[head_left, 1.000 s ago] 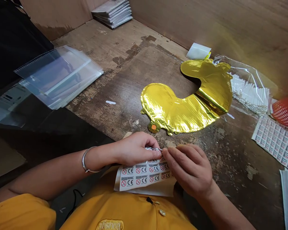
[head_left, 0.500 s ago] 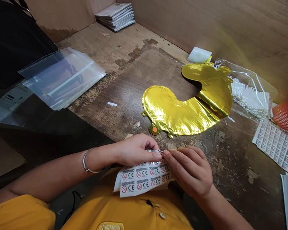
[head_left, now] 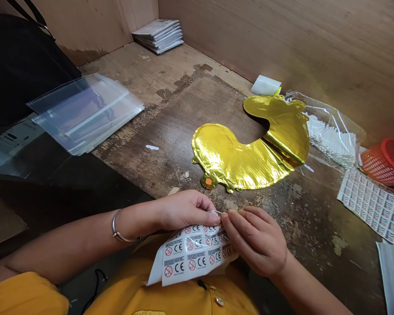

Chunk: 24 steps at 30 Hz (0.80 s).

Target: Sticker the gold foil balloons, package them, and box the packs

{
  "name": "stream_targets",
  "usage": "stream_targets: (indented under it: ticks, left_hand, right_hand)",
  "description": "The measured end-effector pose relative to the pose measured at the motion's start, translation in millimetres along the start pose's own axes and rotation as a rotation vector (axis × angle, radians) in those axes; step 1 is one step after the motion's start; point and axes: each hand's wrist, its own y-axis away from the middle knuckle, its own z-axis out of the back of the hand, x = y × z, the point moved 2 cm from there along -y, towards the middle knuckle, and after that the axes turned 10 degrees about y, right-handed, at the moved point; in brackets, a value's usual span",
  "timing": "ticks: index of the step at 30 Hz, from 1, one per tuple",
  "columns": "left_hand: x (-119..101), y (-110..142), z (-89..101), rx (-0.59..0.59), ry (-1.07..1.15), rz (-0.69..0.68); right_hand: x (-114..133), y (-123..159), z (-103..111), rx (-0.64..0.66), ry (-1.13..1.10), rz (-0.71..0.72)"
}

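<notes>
A sheet of CE warning stickers [head_left: 192, 256] bows between the person's hands, held over a mustard-yellow shirt [head_left: 184, 293] at the tabletop's near side. It looks light and limp, its thin glossy backing flexing easily, so its margin seems the best place to grip. The left hand [head_left: 185, 211] pinches the top edge with curled fingers. The right hand [head_left: 258, 240] closes its thumb and fingertips at the same edge, on a small silvery strip [head_left: 216, 212] too small to make out. Beyond lies a gold foil balloon [head_left: 243, 157] on the worn wooden tabletop [head_left: 170, 113].
</notes>
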Motion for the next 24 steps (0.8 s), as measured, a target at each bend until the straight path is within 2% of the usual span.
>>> stream_targets:
  ticks: [6,11,13,14,16,18,20,22,24]
  left_hand:
    - [0,1,0.8,-0.023,-0.114,-0.062]
    - [2,-3,4.0,-0.010,-0.039,-0.025]
    - [4,-3,6.5,0.011,-0.032,-0.017]
    - [4,-3,7.8,0.009,-0.064,-0.023]
    - [2,0,9.9,-0.027,-0.236,-0.095]
    - [-3,4,10.0,-0.105,-0.583,-0.292]
    - [-8,10,7.3,-0.205,-1.013,-0.578]
    - [-9,13,4.1,-0.269,-1.358,-0.845]
    - [-7,13,4.5,-0.271,-1.527,-0.993]
  right_hand:
    - [-5,-7,1,-0.002,-0.025,0.010]
    - [-2,-5,2,-0.006,-0.010,0.088]
    - [0,-4,9,-0.012,-0.049,0.051]
    - [1,-4,13,-0.026,-0.086,-0.025]
    - [-4,-4,20,-0.101,-0.192,-0.304]
    - [-16,-4,21,-0.177,-0.278,-0.665]
    - [-29,-5,13,-0.188,-0.345,-0.926]
    - [-41,-7,-3,-0.116,-0.415,-1.033]
    - [-49,-10,-21,-0.048,-0.475,-1.030]
